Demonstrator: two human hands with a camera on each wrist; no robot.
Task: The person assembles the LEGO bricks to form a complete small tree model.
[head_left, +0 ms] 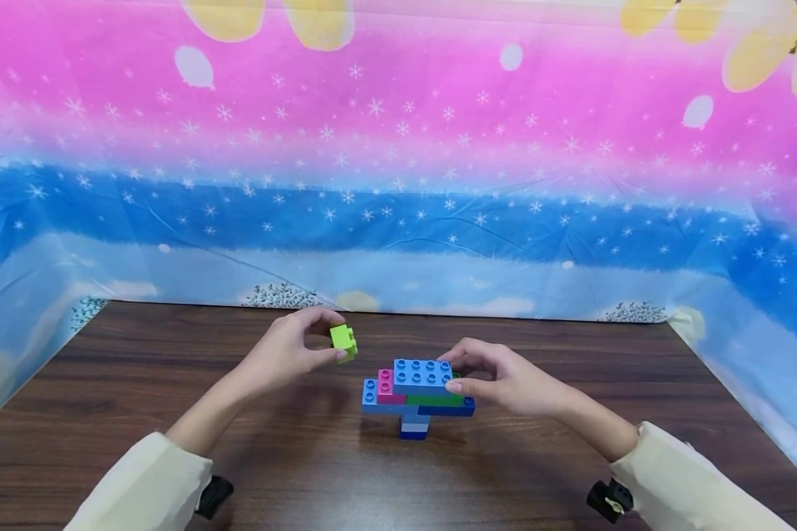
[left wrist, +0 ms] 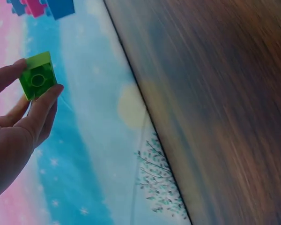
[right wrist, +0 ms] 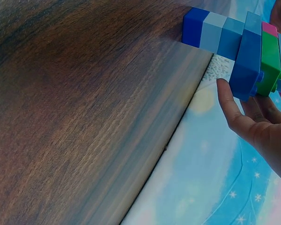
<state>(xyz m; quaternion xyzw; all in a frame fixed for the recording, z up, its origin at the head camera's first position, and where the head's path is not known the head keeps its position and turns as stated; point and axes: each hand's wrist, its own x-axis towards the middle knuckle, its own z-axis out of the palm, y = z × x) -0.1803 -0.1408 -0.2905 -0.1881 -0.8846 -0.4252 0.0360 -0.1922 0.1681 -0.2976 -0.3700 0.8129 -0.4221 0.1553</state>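
Observation:
My left hand (head_left: 282,346) pinches a small lime-green toy brick (head_left: 343,341) between thumb and fingertips. In the left wrist view, the hollow underside of this lime-green brick (left wrist: 37,79) faces the camera. To its right, a toy-brick structure (head_left: 417,398) stands upright on the table. It has a narrow column of dark blue, pale and light blue bricks (right wrist: 210,33), with wider blue, pink and green layers above. A light blue brick (head_left: 421,375) with studs on top forms the highest layer. My right hand (head_left: 511,380) holds that top brick's right end, thumb in front, other fingers partly hidden behind.
The dark wooden table (head_left: 292,472) reaches back to a printed cloth (head_left: 398,221) with snowflakes, which also hangs along both sides. Black straps with small devices (head_left: 214,496) sit at both sleeve cuffs.

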